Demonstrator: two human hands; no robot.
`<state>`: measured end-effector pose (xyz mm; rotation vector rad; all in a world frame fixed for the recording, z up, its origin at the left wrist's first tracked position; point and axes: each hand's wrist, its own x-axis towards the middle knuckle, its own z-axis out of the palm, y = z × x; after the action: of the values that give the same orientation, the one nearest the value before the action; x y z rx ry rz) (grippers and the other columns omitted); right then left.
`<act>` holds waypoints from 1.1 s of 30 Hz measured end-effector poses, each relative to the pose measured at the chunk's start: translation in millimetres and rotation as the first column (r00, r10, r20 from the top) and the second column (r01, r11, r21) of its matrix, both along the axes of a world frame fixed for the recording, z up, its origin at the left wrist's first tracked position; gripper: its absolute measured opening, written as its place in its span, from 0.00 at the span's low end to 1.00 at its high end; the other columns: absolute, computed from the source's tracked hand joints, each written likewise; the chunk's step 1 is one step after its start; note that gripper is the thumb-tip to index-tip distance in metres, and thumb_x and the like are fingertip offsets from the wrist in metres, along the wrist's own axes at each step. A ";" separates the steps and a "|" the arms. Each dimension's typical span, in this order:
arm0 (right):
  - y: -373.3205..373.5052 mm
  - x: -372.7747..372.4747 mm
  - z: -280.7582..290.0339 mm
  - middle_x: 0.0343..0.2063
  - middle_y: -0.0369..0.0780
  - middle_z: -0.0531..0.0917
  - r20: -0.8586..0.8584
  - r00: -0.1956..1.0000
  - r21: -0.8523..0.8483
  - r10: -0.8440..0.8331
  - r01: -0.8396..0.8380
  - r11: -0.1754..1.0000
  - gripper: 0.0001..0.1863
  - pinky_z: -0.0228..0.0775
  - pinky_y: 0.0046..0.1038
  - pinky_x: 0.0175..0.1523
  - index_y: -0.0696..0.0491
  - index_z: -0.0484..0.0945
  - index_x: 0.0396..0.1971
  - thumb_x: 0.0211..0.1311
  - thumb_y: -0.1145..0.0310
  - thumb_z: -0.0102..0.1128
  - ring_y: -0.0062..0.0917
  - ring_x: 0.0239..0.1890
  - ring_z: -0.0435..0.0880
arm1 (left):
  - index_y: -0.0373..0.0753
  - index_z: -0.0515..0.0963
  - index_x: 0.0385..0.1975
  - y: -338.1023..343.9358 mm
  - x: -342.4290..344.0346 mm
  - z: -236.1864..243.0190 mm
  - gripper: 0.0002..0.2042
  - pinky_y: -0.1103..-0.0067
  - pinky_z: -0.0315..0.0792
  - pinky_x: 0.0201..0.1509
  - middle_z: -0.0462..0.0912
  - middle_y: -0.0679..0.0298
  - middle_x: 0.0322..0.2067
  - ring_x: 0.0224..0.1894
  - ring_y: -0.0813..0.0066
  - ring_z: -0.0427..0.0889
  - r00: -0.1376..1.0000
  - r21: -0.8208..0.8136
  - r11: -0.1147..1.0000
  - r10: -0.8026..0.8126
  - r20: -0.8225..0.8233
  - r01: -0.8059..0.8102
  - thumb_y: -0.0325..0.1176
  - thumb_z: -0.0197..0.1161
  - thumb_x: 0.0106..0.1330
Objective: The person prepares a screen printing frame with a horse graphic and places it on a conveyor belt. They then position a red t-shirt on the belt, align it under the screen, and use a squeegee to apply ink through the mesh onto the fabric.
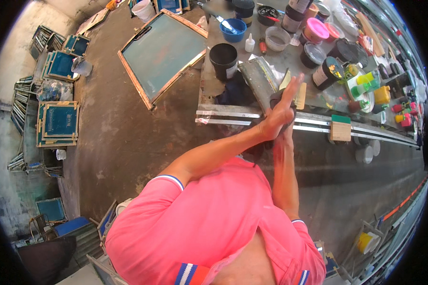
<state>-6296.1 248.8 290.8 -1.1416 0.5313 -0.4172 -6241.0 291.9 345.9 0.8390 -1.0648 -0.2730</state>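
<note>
Over the near edge of the worktable [245, 110], my two hands are pressed close together. My left hand [277, 118] reaches in from the left, fingers stretched out and pointing away from me. My right hand [286, 134] lies behind it; its fingers are mostly hidden. Something dark [289, 122], perhaps a rag, shows between and beside the hands, too covered to name. Just beyond them a grey, stained flat board [259, 78] lies tilted on the table, next to a yellowish flat piece [300, 96].
Pots stand across the table, including a black tub [223, 59], a blue bowl [233, 29] and colourful bottles [365, 84]. A green-and-wood squeegee [340, 128] sits at the metal rails. A large framed screen [166, 52] stands left; more frames [59, 121] lean by the wall.
</note>
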 end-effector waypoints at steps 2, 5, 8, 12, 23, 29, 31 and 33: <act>-4.7 -6.2 -7.5 0.37 0.32 0.73 0.175 0.983 0.256 -0.060 0.014 0.967 0.15 0.71 0.27 0.41 0.47 0.69 0.50 0.70 0.55 0.51 0.21 0.39 0.76 | 0.35 0.38 0.72 -0.3 -0.5 4.3 0.50 0.62 0.25 0.73 0.33 0.52 0.73 0.75 0.55 0.26 0.992 0.013 0.994 0.112 0.052 -0.113 0.68 0.45 0.62; 3.1 -14.3 -16.4 0.41 0.34 0.75 0.048 0.999 0.331 0.020 -0.035 0.943 0.20 0.72 0.28 0.45 0.49 0.68 0.55 0.69 0.56 0.52 0.22 0.42 0.77 | 0.39 0.39 0.73 -15.2 25.0 20.1 0.52 0.56 0.24 0.72 0.32 0.50 0.73 0.74 0.49 0.25 0.904 0.115 0.937 0.277 0.326 -0.329 0.69 0.51 0.59; 14.8 -22.7 -16.7 0.39 0.37 0.77 0.130 0.990 0.021 0.062 -0.065 0.998 0.20 0.72 0.30 0.46 0.53 0.69 0.55 0.68 0.60 0.54 0.27 0.41 0.78 | 0.43 0.39 0.73 -27.7 63.2 36.4 0.50 0.56 0.23 0.72 0.31 0.55 0.74 0.74 0.53 0.23 0.698 0.215 0.789 0.336 0.632 -0.575 0.67 0.53 0.59; 1.1 -46.1 10.6 0.38 0.40 0.80 0.281 0.958 0.438 0.050 -0.175 0.882 0.15 0.73 0.31 0.48 0.57 0.74 0.48 0.66 0.65 0.53 0.30 0.42 0.79 | 0.39 0.50 0.71 12.1 96.3 28.5 0.39 0.61 0.32 0.75 0.51 0.56 0.71 0.75 0.60 0.41 0.983 0.106 0.978 0.183 -0.005 -0.182 0.62 0.41 0.69; -39.1 -41.9 15.7 0.47 0.41 0.79 0.289 0.957 0.404 0.027 -0.148 0.903 0.21 0.77 0.28 0.51 0.57 0.71 0.54 0.70 0.58 0.49 0.28 0.45 0.81 | 0.34 0.67 0.60 75.3 -19.0 -67.0 0.25 0.72 0.68 0.61 0.74 0.59 0.57 0.56 0.67 0.74 0.585 0.289 0.865 -0.007 -0.811 0.411 0.47 0.52 0.72; 16.9 -18.9 -21.4 0.49 0.42 0.76 0.251 0.965 0.079 -0.076 0.058 0.995 0.20 0.67 0.28 0.55 0.57 0.71 0.54 0.67 0.62 0.55 0.30 0.49 0.76 | 0.32 0.73 0.51 40.3 -14.7 -68.0 0.15 0.74 0.68 0.55 0.78 0.51 0.45 0.48 0.58 0.77 0.813 0.467 0.676 0.544 0.207 -0.570 0.36 0.52 0.72; 8.0 1.5 -25.2 0.47 0.45 0.77 0.266 0.956 -0.487 -0.123 0.244 0.838 0.19 0.66 0.31 0.55 0.58 0.71 0.53 0.65 0.65 0.53 0.33 0.48 0.75 | 0.33 0.73 0.51 35.0 -22.8 -64.9 0.15 0.73 0.68 0.54 0.78 0.49 0.43 0.46 0.58 0.77 0.855 0.466 0.852 0.411 -0.316 -0.237 0.36 0.50 0.73; -18.2 14.7 -20.6 0.45 0.48 0.76 0.164 0.960 -0.637 -0.226 0.278 0.719 0.15 0.67 0.35 0.52 0.60 0.74 0.45 0.60 0.71 0.51 0.38 0.46 0.75 | 0.32 0.72 0.52 35.3 -37.3 -59.0 0.16 0.74 0.69 0.51 0.79 0.51 0.41 0.42 0.68 0.76 0.861 0.563 0.783 0.454 -0.228 -0.264 0.37 0.47 0.74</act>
<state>-6281.4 230.6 270.2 -1.7329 0.4863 -0.9381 -6278.3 327.2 286.9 1.4051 -0.4617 -0.3700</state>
